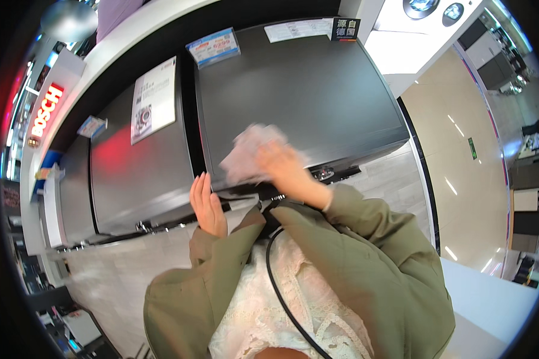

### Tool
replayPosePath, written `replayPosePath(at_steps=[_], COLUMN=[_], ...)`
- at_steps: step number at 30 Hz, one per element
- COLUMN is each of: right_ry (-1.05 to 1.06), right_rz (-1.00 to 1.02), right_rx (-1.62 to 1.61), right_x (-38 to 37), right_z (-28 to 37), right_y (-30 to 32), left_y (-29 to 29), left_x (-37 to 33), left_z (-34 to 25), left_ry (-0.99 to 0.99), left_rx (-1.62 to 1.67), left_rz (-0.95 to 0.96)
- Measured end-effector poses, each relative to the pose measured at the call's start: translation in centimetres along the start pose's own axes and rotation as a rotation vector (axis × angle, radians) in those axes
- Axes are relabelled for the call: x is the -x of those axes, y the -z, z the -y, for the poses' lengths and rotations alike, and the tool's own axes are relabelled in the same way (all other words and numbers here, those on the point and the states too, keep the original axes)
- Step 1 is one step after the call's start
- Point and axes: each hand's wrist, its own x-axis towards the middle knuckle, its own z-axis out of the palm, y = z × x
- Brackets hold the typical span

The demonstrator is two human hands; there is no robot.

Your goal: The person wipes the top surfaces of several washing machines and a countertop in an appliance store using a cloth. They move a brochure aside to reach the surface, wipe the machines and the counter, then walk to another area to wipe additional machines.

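A dark grey appliance with a flat top stands in front of me. On the near left part of that top lies a crumpled pale pink cloth, blurred by motion. My right hand is over the cloth and presses it against the surface, its fingers smeared. To the left, my left hand has its fingers stretched out, at the front edge near the gap between two appliances. Nothing is in it.
A second dark appliance stands to the left, bearing a white leaflet. At the back are a blue-and-white price card, white papers and a small black sign. Tiled floor lies right. A black cable hangs down my front.
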Motion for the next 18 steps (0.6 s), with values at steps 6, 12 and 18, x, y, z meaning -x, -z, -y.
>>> replayPosePath(at_steps=[6, 12, 18], right_ry=[-0.425, -0.647, -0.515], right_rz=[-0.040, -0.036, -0.008], right_rx=[0.234, 0.303, 0.299], right_x=[11.9, 14.8, 12.1], right_z=[-14.5, -18.0, -12.4], right_y=[8.1, 8.7, 6.9], left_y=[-3.3, -4.0, -2.0], left_x=[0.9, 4.4, 7.1], left_z=[-5.3, -8.5, -8.4], left_ry=[-0.078, -0.060, 0.030], left_rx=[0.059, 0.125, 0.126], left_rz=[0.119, 0.173, 0.142])
